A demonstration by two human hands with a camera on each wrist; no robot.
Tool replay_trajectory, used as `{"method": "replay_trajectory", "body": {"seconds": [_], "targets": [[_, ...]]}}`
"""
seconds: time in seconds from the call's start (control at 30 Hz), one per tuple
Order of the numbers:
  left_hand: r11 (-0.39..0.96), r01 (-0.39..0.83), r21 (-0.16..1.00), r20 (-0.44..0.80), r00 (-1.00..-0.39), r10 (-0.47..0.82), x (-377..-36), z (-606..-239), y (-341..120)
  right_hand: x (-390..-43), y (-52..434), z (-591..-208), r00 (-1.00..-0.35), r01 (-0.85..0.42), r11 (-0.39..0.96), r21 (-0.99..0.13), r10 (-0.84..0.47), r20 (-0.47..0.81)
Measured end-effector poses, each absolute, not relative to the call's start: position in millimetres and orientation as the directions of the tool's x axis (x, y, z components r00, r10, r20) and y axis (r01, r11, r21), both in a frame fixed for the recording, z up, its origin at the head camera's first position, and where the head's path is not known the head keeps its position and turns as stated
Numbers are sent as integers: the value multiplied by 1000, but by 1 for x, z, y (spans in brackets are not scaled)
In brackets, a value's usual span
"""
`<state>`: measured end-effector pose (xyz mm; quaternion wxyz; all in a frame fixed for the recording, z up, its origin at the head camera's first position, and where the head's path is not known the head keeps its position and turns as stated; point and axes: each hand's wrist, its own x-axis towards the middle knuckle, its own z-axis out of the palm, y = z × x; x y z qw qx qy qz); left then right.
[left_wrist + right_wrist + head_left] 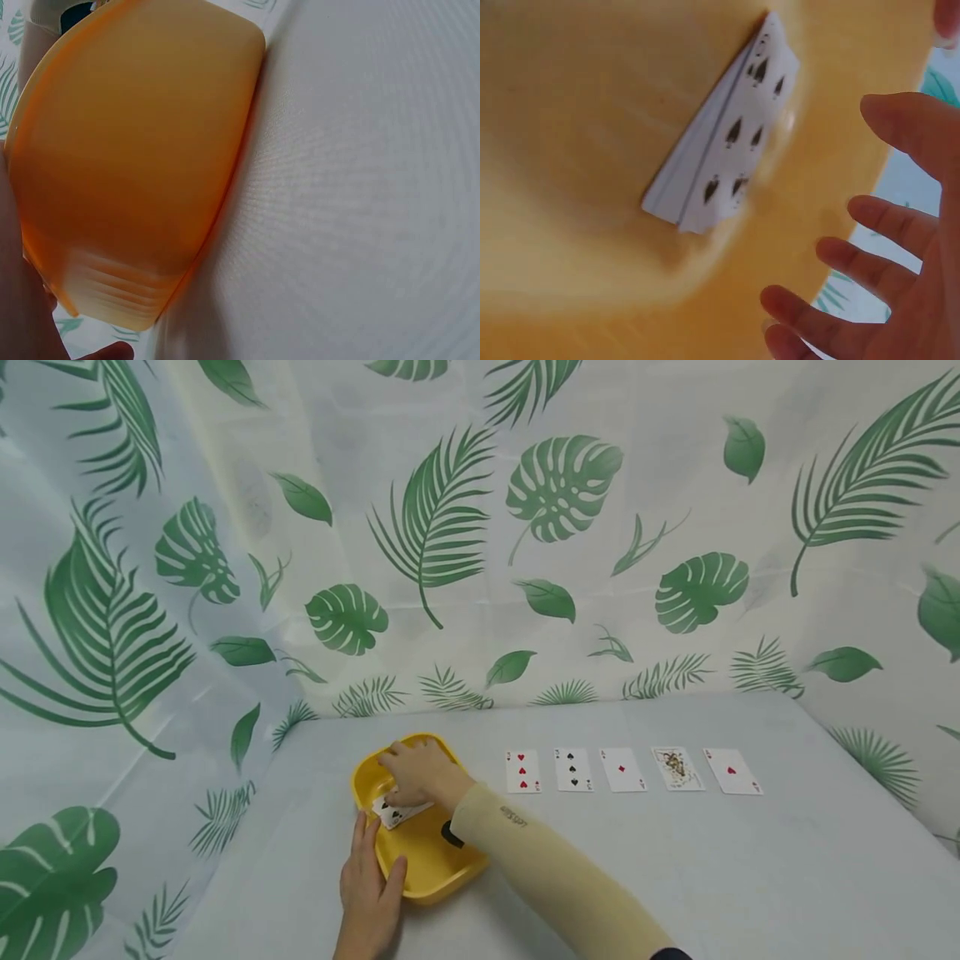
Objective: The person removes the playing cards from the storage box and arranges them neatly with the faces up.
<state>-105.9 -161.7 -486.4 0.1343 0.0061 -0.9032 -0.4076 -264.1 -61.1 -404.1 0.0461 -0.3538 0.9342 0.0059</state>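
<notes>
Your left hand (369, 893) grips the yellow tray (429, 863) at its 7 o'clock corner; hold it steady. Your right hand (417, 773), fingers spread and empty, hovers over the cards (724, 146) inside; pinch only the top one.

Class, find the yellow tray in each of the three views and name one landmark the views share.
Head view: yellow tray lower centre, left of the row of cards.
Left wrist view: its underside fills the left half.
Right wrist view: its inside fills most of the picture.
Shared landmark: the tray itself; head and right wrist views also show the stack of cards in it.
</notes>
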Motion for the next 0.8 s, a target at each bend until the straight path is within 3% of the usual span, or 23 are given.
{"method": "replay_trajectory", "body": {"seconds": [0.23,0.47,0.8], "targets": [[668,79,740,217,-968,-127,-106,-486,-161,-260,-67,-416,-782,-616,787,44,-604,-151],[671,78,737,220,-967,-130,-104,-490,-162,-251,-74,-433,-780,-626,756,190,-601,-175],[672,81,737,222,-967,-127,-107,-489,-162,-252,-82,-442,-800,-599,768,224,-575,-169]]}}
